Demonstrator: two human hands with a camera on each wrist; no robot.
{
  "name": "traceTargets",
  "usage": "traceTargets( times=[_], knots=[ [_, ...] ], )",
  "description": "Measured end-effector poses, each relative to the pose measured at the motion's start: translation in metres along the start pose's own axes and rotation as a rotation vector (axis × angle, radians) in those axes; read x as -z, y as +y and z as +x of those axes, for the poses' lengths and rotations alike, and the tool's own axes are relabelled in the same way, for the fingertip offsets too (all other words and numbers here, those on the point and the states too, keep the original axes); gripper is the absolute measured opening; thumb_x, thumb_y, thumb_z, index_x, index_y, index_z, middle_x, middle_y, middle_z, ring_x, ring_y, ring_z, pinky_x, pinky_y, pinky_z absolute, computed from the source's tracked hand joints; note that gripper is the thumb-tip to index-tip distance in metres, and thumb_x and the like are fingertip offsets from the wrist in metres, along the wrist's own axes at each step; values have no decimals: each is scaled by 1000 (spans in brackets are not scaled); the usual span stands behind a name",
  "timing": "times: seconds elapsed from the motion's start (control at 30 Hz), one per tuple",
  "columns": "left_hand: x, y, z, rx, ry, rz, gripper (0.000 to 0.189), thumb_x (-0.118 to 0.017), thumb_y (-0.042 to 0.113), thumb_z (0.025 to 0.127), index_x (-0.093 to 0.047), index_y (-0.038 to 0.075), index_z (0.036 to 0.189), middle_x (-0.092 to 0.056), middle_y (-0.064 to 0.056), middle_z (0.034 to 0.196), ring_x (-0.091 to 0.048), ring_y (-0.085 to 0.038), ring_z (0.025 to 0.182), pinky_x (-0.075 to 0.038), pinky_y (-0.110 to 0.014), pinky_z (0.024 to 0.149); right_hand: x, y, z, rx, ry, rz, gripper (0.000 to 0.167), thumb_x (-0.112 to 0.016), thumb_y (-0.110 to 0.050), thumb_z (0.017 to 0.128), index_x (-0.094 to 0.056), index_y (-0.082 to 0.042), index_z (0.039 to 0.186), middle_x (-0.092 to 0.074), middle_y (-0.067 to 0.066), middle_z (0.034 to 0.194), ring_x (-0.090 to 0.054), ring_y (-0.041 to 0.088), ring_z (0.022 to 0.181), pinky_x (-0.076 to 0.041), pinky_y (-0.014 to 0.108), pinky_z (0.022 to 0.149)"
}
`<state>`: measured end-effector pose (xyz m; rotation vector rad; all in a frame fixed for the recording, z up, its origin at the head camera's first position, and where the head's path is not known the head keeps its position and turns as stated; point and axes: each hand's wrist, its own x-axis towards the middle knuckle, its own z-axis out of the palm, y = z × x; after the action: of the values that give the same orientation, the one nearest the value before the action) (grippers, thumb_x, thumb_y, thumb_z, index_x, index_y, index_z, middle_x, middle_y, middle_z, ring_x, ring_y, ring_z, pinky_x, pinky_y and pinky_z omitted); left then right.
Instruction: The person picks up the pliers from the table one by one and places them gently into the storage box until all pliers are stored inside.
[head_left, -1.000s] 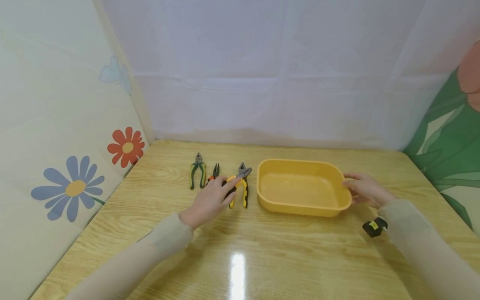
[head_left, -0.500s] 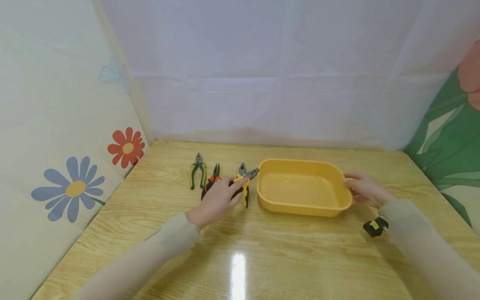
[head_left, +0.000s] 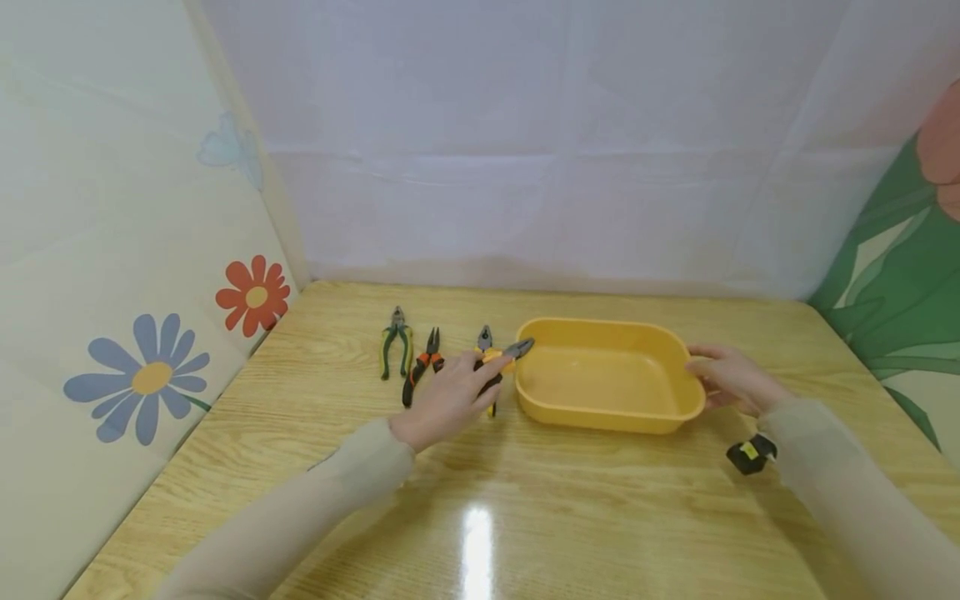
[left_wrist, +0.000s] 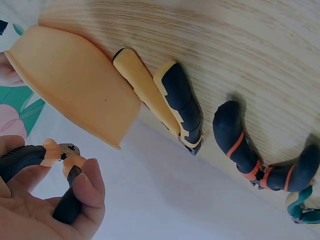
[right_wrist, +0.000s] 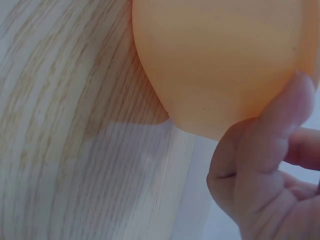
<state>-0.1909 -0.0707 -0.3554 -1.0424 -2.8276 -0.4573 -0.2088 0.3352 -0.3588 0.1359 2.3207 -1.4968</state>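
My left hand gripped a small pair of orange-and-black pliers, fingers curled round the handles, the metal nose poking over the left rim of the yellow plastic tub at the middle of the frame. My right hand held the tub's right end, thumb pressed on the outer wall and the other fingers bent round the rim. Left of the tub, three more pliers lay on the desk: a yellow-and-black pair just beside the tub and partly behind my left hand, an orange-banded black pair next, and a green-handled pair farthest left. A small black-and-yellow object sat lower right, near my right sleeve. I judged the step in hand to be carrying the gripped pliers to the tub; the next move would call for bringing them over the bare floor of the tub and loosening my fingers while my right hand steadied it.
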Motion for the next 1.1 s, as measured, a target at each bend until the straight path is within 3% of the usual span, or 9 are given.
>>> traceTargets(
  times=[0.1,0.33,0.53,0.73,0.97,1.1],
  knots=[
    [-1,1,2,-34,5,-21,45,-46,27,105,-43,17,149,-51,-13,102,-43,-22,78,-36,-34,68,0,0,0,3,-1,-2,59,-40,-11,101,-11,17,145,-64,-1,88,-63,9,74,-57,31,63],
    [0,4,7,-70,10,-54,45,-48,22,104,-44,16,148,-54,-19,119,-50,-26,90,-41,-39,77,0,1,0,7,3,-3,59,-39,-11,102,-10,17,145,-64,-2,87,-63,9,73,-56,30,62],
    [0,4,12,-91,-4,-59,44,-47,22,104,-43,17,148,-54,-18,120,-47,-23,84,-40,-36,73,0,1,-1,3,5,-11,58,-38,-12,102,-10,17,145,-64,-2,87,-63,9,74,-56,30,62],
    [6,8,17,-107,-61,-65,45,-46,22,105,-41,16,149,-53,-18,120,-46,-23,86,-40,-36,74,1,1,0,1,4,-20,59,-37,-12,102,-9,18,145,-63,-1,88,-63,9,75,-57,31,63],
    [8,15,27,-140,-110,-48,46,-44,22,105,-38,15,151,-49,-22,128,-52,-29,104,-45,-44,88,1,1,0,6,-1,-12,59,-38,-12,102,-10,17,145,-63,-2,88,-63,9,75,-56,31,63],
    [9,19,33,-138,-135,-40,47,-43,25,106,-37,16,151,-49,-21,128,-51,-29,103,-46,-41,81,1,1,0,5,0,-12,59,-38,-13,102,-9,17,145,-63,-3,87,-62,9,73,-56,29,61]
  ],
)
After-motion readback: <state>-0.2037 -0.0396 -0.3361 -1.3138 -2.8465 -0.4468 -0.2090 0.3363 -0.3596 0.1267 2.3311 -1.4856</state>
